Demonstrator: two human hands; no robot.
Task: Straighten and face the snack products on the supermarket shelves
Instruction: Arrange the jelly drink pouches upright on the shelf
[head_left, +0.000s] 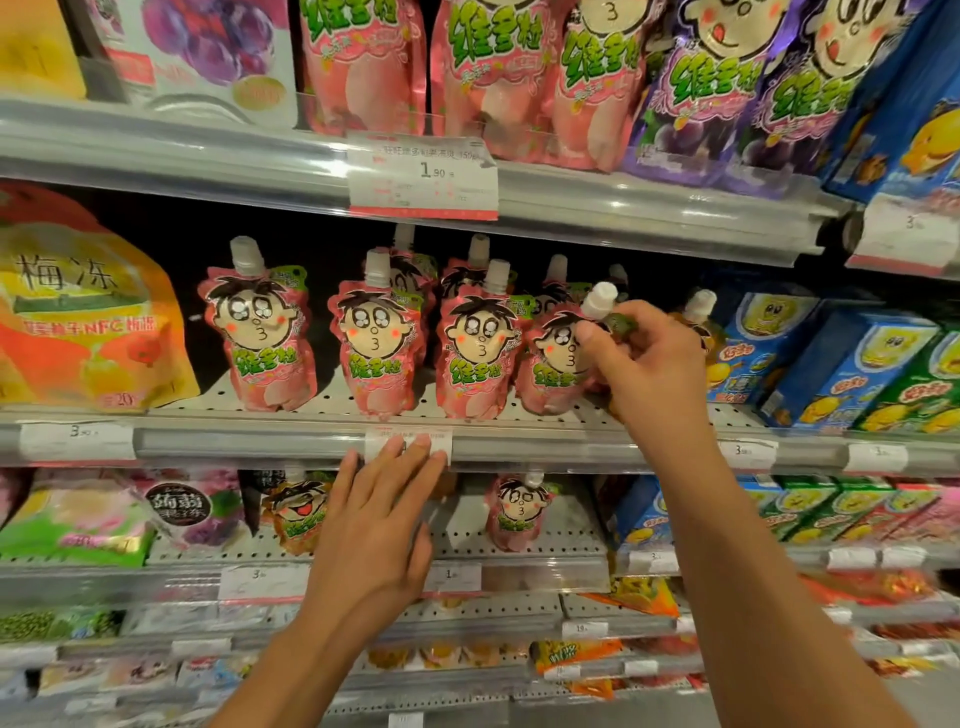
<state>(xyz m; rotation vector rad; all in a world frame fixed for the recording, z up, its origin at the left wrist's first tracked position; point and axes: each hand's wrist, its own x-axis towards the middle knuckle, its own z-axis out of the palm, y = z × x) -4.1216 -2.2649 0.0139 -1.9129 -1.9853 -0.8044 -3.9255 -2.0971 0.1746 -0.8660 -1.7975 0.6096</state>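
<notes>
Pink jelly pouches with white caps and a cartoon face stand in a row on the middle shelf (311, 400). Three of them, the left pouch (260, 332), the second pouch (376, 338) and the third pouch (475, 348), face forward and stand free. My right hand (644, 364) grips the fourth pouch (556, 358) at its upper right side just below the cap, and the pouch leans slightly. More pouches stand behind the front row. My left hand (379, 525) is held flat with straight fingers, its fingertips at the price label (410, 441) on the shelf's front rail.
A large yellow-orange bag (78, 322) stands at the left of the middle shelf, blue and green cartons (831, 358) at the right. The shelf above holds bigger pink pouches (467, 67) and purple pouches (727, 88). A lone pink pouch (519, 512) and an orange pouch (298, 512) stand on the shelf below.
</notes>
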